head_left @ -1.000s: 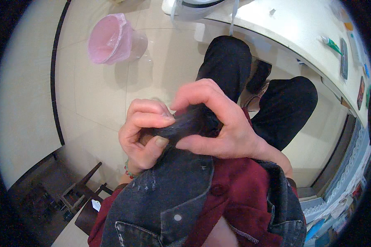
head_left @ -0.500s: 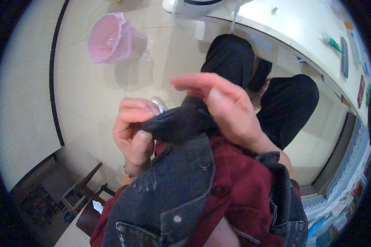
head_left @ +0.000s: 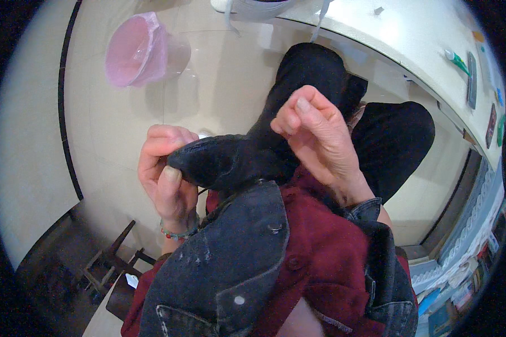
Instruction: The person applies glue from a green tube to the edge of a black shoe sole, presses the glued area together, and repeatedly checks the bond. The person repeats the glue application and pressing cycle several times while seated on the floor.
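Observation:
My left hand [head_left: 167, 180] pinches the edge of a dark denim cloth [head_left: 216, 160] between thumb and fingers, drawing it out to the left above my lap. The cloth runs down beside the black denim jacket [head_left: 230, 247] worn over a dark red shirt [head_left: 315, 241]; whether the two are one piece I cannot tell. To the right of the cloth and apart from it, my right hand [head_left: 323, 140] is raised with curled fingers, thumb pressed to the forefinger. Anything between those fingertips is too small to see.
Black trousers [head_left: 309, 73] cover my bent legs. A pink-lined bin [head_left: 138, 50] stands on the tiled floor at far left. A white table [head_left: 388, 33] curves along the right, bearing a green-and-white tube [head_left: 457, 60]. Dark wooden furniture [head_left: 109, 258] is at lower left.
My right hand has gone from flat, outstretched fingers near the cloth to a closed pinch, farther right. My left hand has shifted slightly left, still gripping the cloth.

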Action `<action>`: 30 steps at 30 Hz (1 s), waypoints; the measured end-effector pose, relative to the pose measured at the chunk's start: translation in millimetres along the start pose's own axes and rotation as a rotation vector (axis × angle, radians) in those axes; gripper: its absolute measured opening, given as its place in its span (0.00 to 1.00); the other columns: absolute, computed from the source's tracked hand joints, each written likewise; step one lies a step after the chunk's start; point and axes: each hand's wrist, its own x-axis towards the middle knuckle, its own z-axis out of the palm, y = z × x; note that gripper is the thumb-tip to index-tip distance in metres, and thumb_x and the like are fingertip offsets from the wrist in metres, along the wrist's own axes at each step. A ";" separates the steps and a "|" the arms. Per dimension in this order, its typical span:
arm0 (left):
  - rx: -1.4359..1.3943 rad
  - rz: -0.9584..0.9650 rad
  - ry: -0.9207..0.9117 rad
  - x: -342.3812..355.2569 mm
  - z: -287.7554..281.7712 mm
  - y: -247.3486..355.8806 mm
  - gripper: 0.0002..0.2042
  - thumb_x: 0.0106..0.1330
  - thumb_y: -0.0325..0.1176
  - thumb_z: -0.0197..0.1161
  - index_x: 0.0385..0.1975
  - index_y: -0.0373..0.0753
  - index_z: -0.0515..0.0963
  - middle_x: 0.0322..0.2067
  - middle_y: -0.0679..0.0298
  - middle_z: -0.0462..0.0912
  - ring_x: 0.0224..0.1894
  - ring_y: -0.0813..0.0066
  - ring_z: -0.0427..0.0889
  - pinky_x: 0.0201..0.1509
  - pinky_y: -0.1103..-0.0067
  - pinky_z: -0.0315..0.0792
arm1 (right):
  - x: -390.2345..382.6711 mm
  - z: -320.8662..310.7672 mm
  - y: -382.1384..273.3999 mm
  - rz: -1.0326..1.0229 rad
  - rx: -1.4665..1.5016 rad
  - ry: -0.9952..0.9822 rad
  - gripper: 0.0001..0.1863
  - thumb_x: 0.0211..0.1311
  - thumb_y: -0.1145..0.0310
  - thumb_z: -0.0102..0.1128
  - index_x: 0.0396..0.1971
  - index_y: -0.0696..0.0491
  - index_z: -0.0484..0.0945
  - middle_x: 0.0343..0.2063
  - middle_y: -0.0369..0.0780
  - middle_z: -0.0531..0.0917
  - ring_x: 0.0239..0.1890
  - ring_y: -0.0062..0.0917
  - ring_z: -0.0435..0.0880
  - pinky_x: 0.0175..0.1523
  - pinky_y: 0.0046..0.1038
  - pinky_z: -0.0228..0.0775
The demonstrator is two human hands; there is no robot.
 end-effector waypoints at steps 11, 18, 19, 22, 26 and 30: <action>-0.063 -0.006 -0.008 0.0 -5.5 -5.6 0.14 0.61 0.36 0.61 0.39 0.32 0.73 0.39 0.58 0.69 0.40 0.66 0.73 0.49 0.67 0.70 | -8.9 -2.8 -0.7 -0.059 -0.459 -0.059 0.21 0.76 0.60 0.39 0.19 0.50 0.63 0.11 0.31 0.65 0.18 0.17 0.60 0.30 0.23 0.57; -0.080 0.004 -0.007 2.6 -12.1 -10.4 0.12 0.61 0.35 0.58 0.37 0.33 0.72 0.36 0.59 0.68 0.36 0.68 0.71 0.44 0.70 0.69 | -7.2 -0.3 -8.2 -0.058 -0.636 -0.140 0.18 0.75 0.64 0.38 0.20 0.52 0.63 0.14 0.34 0.67 0.19 0.17 0.62 0.30 0.22 0.57; -0.078 -0.002 0.002 2.8 -14.2 -10.9 0.11 0.61 0.35 0.58 0.37 0.33 0.72 0.36 0.59 0.68 0.36 0.68 0.70 0.43 0.70 0.69 | -4.5 0.3 -6.5 -0.094 -0.638 -0.143 0.17 0.74 0.65 0.39 0.22 0.52 0.64 0.16 0.35 0.68 0.20 0.17 0.63 0.31 0.22 0.57; -0.108 -0.018 0.041 3.3 -19.5 -13.6 0.11 0.60 0.34 0.57 0.36 0.34 0.71 0.35 0.60 0.67 0.35 0.69 0.69 0.43 0.71 0.68 | -3.0 2.3 -1.4 -0.211 -0.727 -0.106 0.13 0.72 0.67 0.43 0.25 0.54 0.65 0.21 0.35 0.70 0.23 0.16 0.64 0.33 0.20 0.58; -0.176 -0.034 0.031 3.6 -27.0 -22.0 0.11 0.61 0.37 0.57 0.36 0.36 0.71 0.35 0.61 0.66 0.36 0.70 0.67 0.43 0.71 0.66 | 5.4 -5.3 0.5 -0.267 -0.849 -0.179 0.08 0.69 0.70 0.48 0.28 0.55 0.67 0.23 0.34 0.70 0.25 0.16 0.66 0.35 0.19 0.60; -0.217 -0.059 0.078 3.1 -33.7 -27.9 0.13 0.63 0.40 0.60 0.36 0.37 0.71 0.35 0.62 0.66 0.37 0.71 0.66 0.43 0.72 0.64 | 11.5 -8.3 -2.2 -0.164 -0.867 -0.152 0.12 0.69 0.71 0.49 0.24 0.55 0.69 0.19 0.34 0.72 0.22 0.15 0.68 0.29 0.18 0.60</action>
